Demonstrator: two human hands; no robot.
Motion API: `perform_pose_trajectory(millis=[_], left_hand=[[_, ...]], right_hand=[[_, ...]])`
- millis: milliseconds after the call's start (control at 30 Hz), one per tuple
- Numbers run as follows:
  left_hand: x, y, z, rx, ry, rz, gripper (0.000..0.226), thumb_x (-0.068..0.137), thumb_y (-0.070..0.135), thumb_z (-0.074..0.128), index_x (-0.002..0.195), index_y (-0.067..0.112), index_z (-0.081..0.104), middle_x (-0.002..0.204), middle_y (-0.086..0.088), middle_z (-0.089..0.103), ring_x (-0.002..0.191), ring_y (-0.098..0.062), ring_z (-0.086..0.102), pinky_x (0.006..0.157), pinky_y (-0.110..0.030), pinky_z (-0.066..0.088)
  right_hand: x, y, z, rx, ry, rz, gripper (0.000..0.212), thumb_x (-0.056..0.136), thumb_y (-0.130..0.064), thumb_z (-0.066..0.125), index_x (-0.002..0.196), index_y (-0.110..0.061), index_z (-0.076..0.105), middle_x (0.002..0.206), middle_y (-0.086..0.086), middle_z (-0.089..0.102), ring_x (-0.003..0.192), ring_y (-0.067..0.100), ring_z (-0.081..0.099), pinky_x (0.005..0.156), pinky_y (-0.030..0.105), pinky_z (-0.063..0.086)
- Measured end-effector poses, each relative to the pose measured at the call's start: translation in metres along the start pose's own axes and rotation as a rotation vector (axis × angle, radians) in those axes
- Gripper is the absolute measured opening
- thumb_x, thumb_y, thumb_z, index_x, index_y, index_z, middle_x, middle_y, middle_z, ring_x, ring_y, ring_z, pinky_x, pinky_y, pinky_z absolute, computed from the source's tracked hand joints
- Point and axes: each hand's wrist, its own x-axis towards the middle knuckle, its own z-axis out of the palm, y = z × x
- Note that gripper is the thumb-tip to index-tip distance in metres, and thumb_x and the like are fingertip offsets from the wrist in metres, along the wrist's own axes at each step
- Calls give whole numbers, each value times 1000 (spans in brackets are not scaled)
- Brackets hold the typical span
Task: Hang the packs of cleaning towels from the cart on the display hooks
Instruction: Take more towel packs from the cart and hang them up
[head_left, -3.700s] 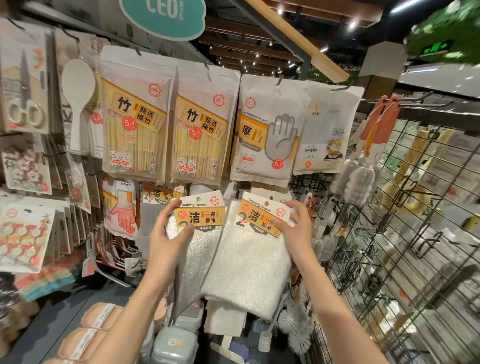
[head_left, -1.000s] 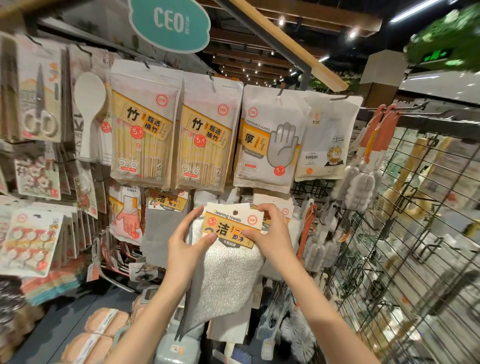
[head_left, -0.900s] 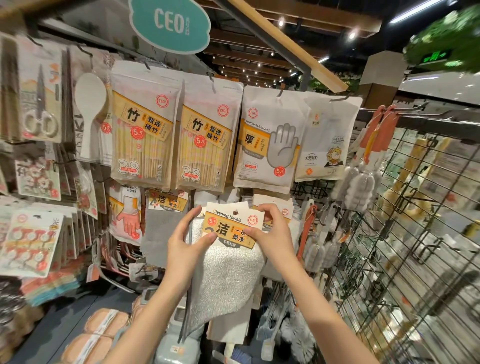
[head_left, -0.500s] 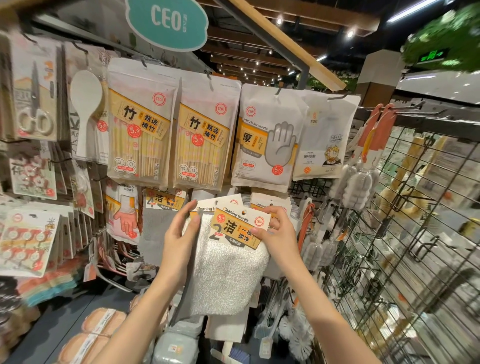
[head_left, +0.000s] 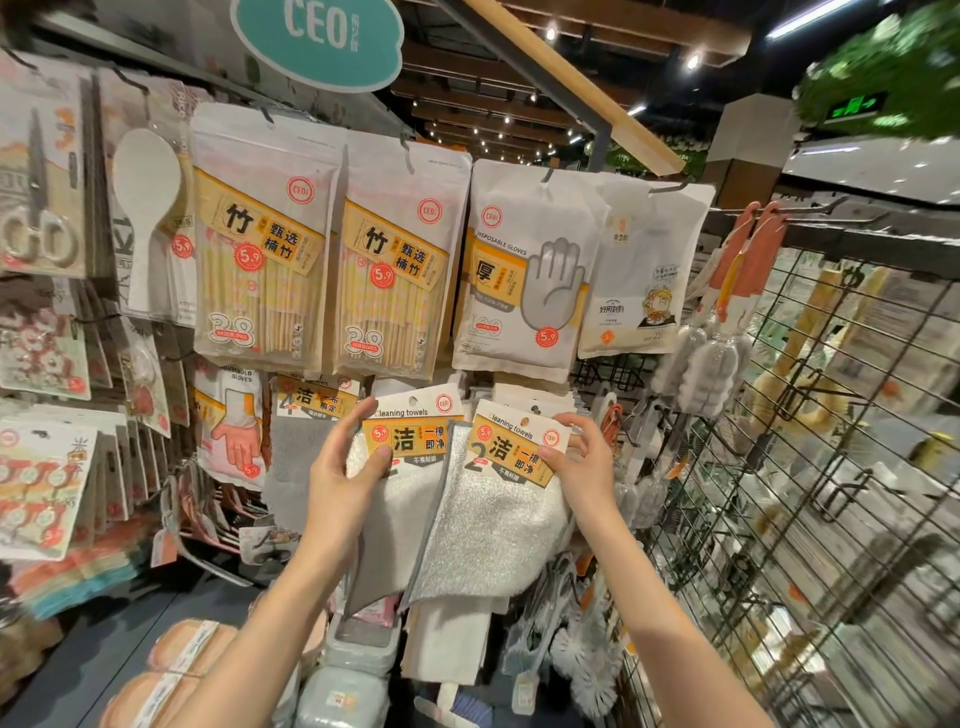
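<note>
Nearest the camera, two bare forearms reach up from below toward the display. The left hand pinches the left pack of cleaning towels at the lower left corner of its header card, thumb on the front and fingers behind the cloth, so the card stays facing out and its punched hole at the top stays uncovered. The right hand grips the right pack of cleaning towels by the right edge of its card, thumb on the printed face and fingertips curled over the top corner; this pack is tilted and overlaps the left one, probably so the two cards come apart and each hole can be lined up on its own. Both grey-and-white cloths hang limp below the cards, which is why the stiff card is the part held. Just behind them more towel header cards crowd the row, though the hook itself is hidden by the packs, so I cannot tell whether either hole is on it yet. Above hang two bamboo stick packs, a disposable gloves pack, and to the right a wire grid panel. The cart is not in sight.
</note>
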Motion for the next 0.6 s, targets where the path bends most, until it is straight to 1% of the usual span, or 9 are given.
perform_pose_trajectory(millis=[67, 100, 167, 200, 300, 400, 500, 567, 600], left_hand=[[1, -2, -3, 17, 7, 3, 51, 90, -5, 57, 126, 31, 55, 133, 16, 54, 125, -16, 51, 75, -17, 53], [2, -2, -4, 26, 10, 1, 51, 91, -4, 57, 127, 31, 54, 133, 16, 54, 124, -14, 51, 75, -17, 53], [2, -2, -7, 31, 20, -11, 50, 91, -2, 57, 130, 30, 54, 135, 14, 53, 120, -5, 53, 75, -14, 51], [2, -2, -9, 26, 25, -12, 50, 92, -2, 57, 130, 29, 54, 134, 14, 54, 116, 0, 55, 75, -12, 50], [2, 0, -14, 27, 47, -9, 49, 91, -2, 57, 130, 28, 54, 132, 14, 55, 115, 2, 55, 77, -8, 47], [3, 1, -16, 27, 67, -2, 49, 91, -3, 57, 131, 26, 54, 129, 17, 56, 106, 10, 57, 74, -6, 47], [4, 2, -16, 28, 64, -6, 49, 92, 0, 57, 132, 27, 53, 128, 20, 55, 105, 10, 58, 72, -6, 47], [4, 3, -17, 36, 64, -4, 48, 92, 2, 58, 132, 28, 53, 130, 17, 55, 111, 5, 56, 75, -9, 48], [4, 3, -17, 46, 63, -6, 48, 92, 3, 58, 132, 28, 53, 132, 16, 54, 116, 1, 54, 79, -11, 48]], right_hand=[[7, 4, -1, -4, 16, 5, 41, 81, 9, 64, 91, -30, 55, 96, -3, 63, 83, 4, 63, 63, 22, 55], [10, 6, -1, 6, 17, 13, 39, 83, 8, 63, 91, -29, 55, 95, -3, 64, 78, 3, 65, 60, 21, 55], [15, 10, -2, 24, 25, 24, 38, 84, 9, 61, 93, -28, 55, 92, -2, 65, 72, 0, 67, 56, 17, 53], [18, 11, -2, 27, 37, 23, 39, 84, 10, 60, 92, -28, 55, 93, 0, 66, 73, 2, 68, 56, 19, 54], [23, 17, -3, 26, 69, 24, 42, 83, 11, 59, 90, -30, 55, 100, 9, 66, 89, 20, 66, 67, 32, 57], [26, 26, -4, 23, 89, 45, 40, 84, 10, 59, 91, -29, 56, 108, 10, 65, 97, 25, 65, 78, 43, 57], [29, 30, -1, 24, 120, 49, 41, 84, 10, 59, 90, -30, 56, 111, 10, 64, 100, 25, 65, 82, 45, 56], [31, 32, 1, 20, 144, 38, 39, 84, 11, 59, 92, -27, 57, 113, 9, 63, 102, 25, 64, 84, 45, 55], [32, 33, 2, 8, 154, 32, 37, 84, 11, 59, 94, -24, 58, 115, 8, 62, 104, 25, 63, 85, 45, 55]])
